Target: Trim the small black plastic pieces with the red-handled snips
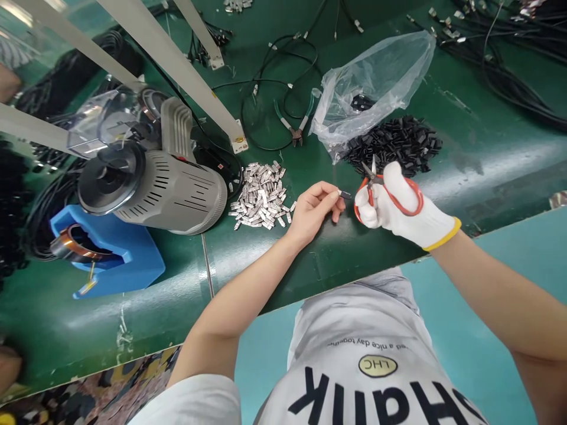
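Note:
Between thumb and fingertips, my bare left hand [315, 210] pinches a small connector [344, 194] with a black end and a light metal end. My right hand [394, 203], in a white glove with a yellow cuff, grips red-handled scissors [410, 203]. The scissor blades point away from me and are slightly apart. Just beyond the scissors lies a heap of small black plastic pieces [401, 144]. To the left of my left hand is a pile of silvery metal connectors [261, 195].
A clear plastic bag [376, 77] lies behind the black heap. Wire cutters [296, 127] rest near looped black cables [266, 65]. Left stand a grey machine [177, 189] and a blue tape dispenser [133, 254]. White frame posts [177, 71] rise from the green table [345, 254].

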`<state>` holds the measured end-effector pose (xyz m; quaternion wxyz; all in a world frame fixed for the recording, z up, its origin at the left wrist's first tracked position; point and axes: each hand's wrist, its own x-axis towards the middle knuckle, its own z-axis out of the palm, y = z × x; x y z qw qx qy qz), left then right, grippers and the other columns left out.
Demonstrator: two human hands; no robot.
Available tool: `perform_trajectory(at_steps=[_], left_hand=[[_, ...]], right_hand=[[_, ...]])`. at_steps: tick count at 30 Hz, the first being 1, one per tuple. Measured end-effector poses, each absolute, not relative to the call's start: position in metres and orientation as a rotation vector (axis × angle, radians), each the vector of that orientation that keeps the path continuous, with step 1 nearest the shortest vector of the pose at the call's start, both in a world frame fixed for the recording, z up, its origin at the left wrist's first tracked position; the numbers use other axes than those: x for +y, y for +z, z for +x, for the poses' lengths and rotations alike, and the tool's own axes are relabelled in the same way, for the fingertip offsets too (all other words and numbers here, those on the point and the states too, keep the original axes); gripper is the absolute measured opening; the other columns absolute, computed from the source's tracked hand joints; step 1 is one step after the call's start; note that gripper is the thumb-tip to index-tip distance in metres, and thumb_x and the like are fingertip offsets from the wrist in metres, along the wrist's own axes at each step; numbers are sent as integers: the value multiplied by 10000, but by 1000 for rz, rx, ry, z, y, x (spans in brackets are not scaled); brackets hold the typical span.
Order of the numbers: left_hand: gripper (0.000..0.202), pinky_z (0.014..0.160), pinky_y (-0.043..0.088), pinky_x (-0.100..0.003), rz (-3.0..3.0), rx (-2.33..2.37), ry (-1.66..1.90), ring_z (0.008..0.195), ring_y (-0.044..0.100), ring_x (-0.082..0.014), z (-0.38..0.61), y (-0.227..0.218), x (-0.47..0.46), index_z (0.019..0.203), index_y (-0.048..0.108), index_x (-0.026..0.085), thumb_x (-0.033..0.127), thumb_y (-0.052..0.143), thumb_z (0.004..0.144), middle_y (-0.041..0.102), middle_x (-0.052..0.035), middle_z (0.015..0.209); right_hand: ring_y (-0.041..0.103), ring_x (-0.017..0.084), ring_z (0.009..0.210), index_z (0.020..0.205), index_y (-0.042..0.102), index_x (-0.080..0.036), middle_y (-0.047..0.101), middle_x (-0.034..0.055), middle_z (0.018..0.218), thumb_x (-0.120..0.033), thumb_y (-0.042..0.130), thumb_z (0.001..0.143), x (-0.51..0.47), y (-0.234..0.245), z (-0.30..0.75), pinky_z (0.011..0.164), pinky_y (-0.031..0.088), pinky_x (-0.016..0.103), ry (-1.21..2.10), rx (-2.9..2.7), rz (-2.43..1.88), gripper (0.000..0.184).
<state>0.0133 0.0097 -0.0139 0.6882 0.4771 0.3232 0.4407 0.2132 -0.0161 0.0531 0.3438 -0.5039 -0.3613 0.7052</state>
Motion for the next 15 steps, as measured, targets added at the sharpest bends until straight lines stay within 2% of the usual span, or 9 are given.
perform_trajectory(at_steps=[3,7,15], left_hand=[[287,551,469,-200,1298,812,1075,554,563,-56,13,-20,8,984,675,177,457,714,940,668,5,772],[254,551,476,-193,1385,846,1119,562,563,-51,12,-24,7,1040,696,185,428,677,970,661,3,794],[228,541,475,-190,1396,910,1198,560,552,-47,10,-24,6,1062,732,194,397,674,976,661,0,801]], right_hand=[[566,219,733,881,633,-245,604,61,758,-928,499,792,-10,39,222,662,510,364,2036,-705,-1127,702],[548,217,736,954,666,-245,613,57,803,-877,499,829,-6,19,231,693,499,374,2072,-525,-1005,665],[516,156,689,1000,671,-247,696,56,995,-700,634,874,-6,19,233,586,432,295,2094,-454,-905,472]])
